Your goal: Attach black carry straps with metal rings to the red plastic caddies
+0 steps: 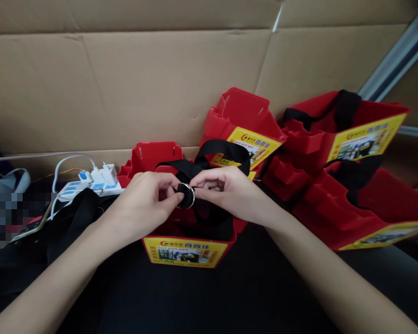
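Both hands meet over the front red bag (190,243), working a metal ring (186,195) on the black strap (209,160). Left hand (146,202) has its grip narrow, thumb and forefinger pinched on the ring's left edge and the strap end folded through it. Right hand (226,190) pinches the strap just right of the ring, fingertips nearly touching the left ones, so both grips are closed on ring and strap together. The ring sits right between the two pinches, above the bag's open mouth; the strap loops up and behind the grips, then down into the bag. I judge the step to be threading or snugging strap through ring. To do it well: keep the ring steady with the left pinch, keep the webbing flat and untwisted, feed with the right in short pulls, don't let the fold slip back out. Whether there is one ring or two stacked, I can't tell. Further right of the grips lie more red bags (337,153) with yellow labels, piled against the cardboard wall (125,83). Left of the grips there's a white power strip (90,188) with chargers plugged in, plus loose black webbing (73,218). All on a dark desk (230,297).
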`<state>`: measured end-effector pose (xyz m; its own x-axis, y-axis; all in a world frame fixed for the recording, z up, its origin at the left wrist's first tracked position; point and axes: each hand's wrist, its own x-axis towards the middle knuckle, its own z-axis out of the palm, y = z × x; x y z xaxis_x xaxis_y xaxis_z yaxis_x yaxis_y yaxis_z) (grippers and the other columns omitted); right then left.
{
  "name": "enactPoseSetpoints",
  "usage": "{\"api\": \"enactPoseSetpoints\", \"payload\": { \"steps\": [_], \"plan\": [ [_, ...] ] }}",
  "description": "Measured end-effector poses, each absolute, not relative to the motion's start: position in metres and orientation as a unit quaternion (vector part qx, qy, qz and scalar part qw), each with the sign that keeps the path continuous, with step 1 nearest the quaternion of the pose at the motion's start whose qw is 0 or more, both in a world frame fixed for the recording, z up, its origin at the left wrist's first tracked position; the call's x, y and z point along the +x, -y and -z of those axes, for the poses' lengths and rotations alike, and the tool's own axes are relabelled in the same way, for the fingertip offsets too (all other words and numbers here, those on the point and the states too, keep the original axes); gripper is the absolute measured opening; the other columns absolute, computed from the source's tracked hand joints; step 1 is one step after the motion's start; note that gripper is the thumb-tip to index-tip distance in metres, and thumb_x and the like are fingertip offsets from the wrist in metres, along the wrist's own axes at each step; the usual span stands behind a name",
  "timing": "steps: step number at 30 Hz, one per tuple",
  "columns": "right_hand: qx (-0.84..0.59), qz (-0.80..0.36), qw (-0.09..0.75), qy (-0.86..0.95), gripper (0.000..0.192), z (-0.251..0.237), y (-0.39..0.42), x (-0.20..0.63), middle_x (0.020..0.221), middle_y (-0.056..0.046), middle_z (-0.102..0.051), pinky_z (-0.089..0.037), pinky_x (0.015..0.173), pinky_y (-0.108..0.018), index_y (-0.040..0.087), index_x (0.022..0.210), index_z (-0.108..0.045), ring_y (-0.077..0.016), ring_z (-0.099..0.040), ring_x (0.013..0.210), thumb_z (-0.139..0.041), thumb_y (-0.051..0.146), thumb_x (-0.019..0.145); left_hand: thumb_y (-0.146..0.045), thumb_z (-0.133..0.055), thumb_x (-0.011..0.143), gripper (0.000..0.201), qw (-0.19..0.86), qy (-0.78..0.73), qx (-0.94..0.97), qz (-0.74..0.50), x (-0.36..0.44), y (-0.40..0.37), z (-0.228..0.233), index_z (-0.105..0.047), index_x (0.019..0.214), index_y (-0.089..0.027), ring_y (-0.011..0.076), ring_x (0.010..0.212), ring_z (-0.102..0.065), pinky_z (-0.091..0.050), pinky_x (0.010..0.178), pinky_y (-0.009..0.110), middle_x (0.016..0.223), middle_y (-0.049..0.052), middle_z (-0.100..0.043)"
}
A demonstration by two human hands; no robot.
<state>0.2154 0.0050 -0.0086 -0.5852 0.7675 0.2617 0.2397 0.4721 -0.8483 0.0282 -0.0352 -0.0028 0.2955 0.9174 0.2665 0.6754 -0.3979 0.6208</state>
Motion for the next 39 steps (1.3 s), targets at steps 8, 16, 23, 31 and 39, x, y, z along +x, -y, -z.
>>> {"api": "enactPoseSetpoints", "payload": {
  "steps": [8, 16, 23, 31, 39],
  "plan": [
    [-0.308, -0.490, 0.336, 0.743, 0.020, 0.006, -0.003, 0.213, 0.077, 0.001, -0.062, -0.045, 0.063, -0.020, 0.016, 0.087, -0.062, -0.0076, -0.056, 0.068, -0.068, 0.026, 0.071, -0.019, -0.052, 0.078, 0.003, 0.101, -0.502, 0.784, -0.351, 0.029, 0.032, 0.008, -0.052, 0.081, -0.020, 0.0110, 0.058, -0.057, -0.042, 0.059, 0.024, 0.066, -0.004, -0.065],
    [-0.330, -0.437, 0.364, 0.753, 0.011, 0.012, 0.000, 0.207, 0.065, 0.003, -0.054, -0.039, 0.052, -0.019, 0.015, 0.079, -0.061, -0.0061, -0.048, 0.056, -0.061, 0.023, 0.072, -0.028, -0.059, 0.074, 0.013, -0.005, -0.501, 0.788, -0.357, 0.033, 0.039, 0.004, -0.068, 0.076, -0.020, 0.0137, 0.073, -0.059, -0.044, 0.063, 0.025, 0.088, 0.001, -0.063],
    [-0.361, -0.224, 0.363, 0.829, 0.007, 0.016, 0.014, 0.200, 0.065, 0.002, -0.053, -0.035, 0.053, -0.021, 0.017, 0.077, -0.055, -0.0077, -0.044, 0.056, -0.050, 0.021, 0.077, -0.020, -0.056, 0.068, 0.012, 0.023, -0.521, 0.771, -0.365, 0.040, 0.042, 0.007, -0.064, 0.060, -0.017, 0.0115, 0.058, -0.054, -0.042, 0.056, 0.024, 0.064, -0.001, -0.061],
    [-0.440, -0.131, 0.318, 0.830, 0.008, 0.011, 0.009, 0.207, 0.065, 0.001, -0.055, -0.032, 0.055, -0.024, 0.019, 0.072, -0.054, -0.0108, -0.045, 0.060, -0.046, 0.021, 0.074, -0.015, -0.057, 0.065, 0.009, 0.343, -0.439, 0.671, -0.489, 0.031, 0.026, 0.011, -0.064, 0.059, -0.016, 0.0100, 0.059, -0.053, -0.044, 0.056, 0.020, 0.060, -0.002, -0.059],
    [-0.436, -0.164, 0.319, 0.826, 0.006, 0.009, 0.014, 0.208, 0.065, 0.001, -0.057, -0.032, 0.053, -0.024, 0.019, 0.072, -0.053, -0.0105, -0.046, 0.057, -0.047, 0.021, 0.073, -0.024, -0.060, 0.075, 0.011, 0.078, -0.472, 0.776, -0.410, 0.027, 0.041, -0.002, -0.061, 0.085, -0.018, 0.0112, 0.072, -0.058, -0.048, 0.065, 0.020, 0.080, -0.001, -0.064]
  ]
}}
